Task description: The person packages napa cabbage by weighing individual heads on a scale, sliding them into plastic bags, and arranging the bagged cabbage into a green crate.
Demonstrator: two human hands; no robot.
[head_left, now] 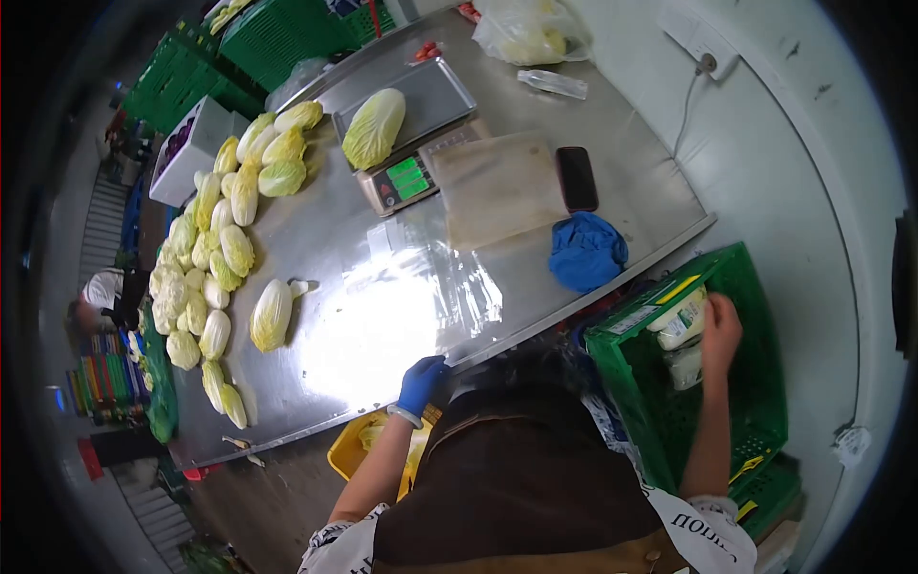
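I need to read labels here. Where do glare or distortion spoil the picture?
Head view: fisheye bends the steel table edges and darkens the corners; white glare washes out the plastic sheet beside the left hand; the right hand in the green crate looks slightly blurred.

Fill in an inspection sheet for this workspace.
Surface: steel table, strong glare mid-table.
Job's things: wrapped cabbage in green crate; loose cabbages along the table's left; another on the scale.
Clutter: bags, phone, blue cloth.
Hands: left hand gloved, on table edge; right hand on wrapped cabbage, grip unclear.
Cables: cable from wall socket.
Surroundings: stacked crates, another person at left.
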